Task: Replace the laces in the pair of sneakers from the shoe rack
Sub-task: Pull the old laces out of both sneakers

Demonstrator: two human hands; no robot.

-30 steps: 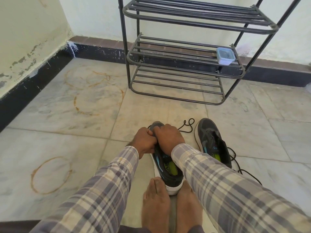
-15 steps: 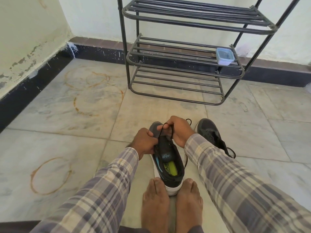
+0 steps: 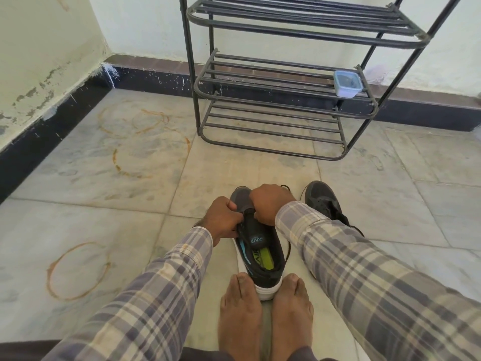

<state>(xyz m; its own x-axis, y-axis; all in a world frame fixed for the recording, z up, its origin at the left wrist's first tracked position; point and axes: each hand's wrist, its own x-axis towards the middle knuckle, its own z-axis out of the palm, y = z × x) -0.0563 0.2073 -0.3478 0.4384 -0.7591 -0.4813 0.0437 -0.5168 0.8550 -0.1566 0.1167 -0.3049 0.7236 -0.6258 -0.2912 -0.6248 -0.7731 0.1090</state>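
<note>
Head view: we see left grip (image 3: 223, 222) clasping sneaker (image 3: 263, 259) side, right grip (image 3: 270, 203) curled round its front; second sneaker (image 3: 320, 199) just beside, on floor (image 3: 125, 209).

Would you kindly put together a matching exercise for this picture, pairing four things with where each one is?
Things:
1. near sneaker
2. far sneaker
3. lidded container
4. ring-shaped rust stain

Places:
A. on a shelf of the shoe rack, at its right end
B. heel between the bare feet, gripped by the left hand and the right hand
C. on the floor tiles, left of the left sleeve
D. on the floor, right of the gripped shoe, with no hand on it

Pairs: 1-B, 2-D, 3-A, 4-C
</note>
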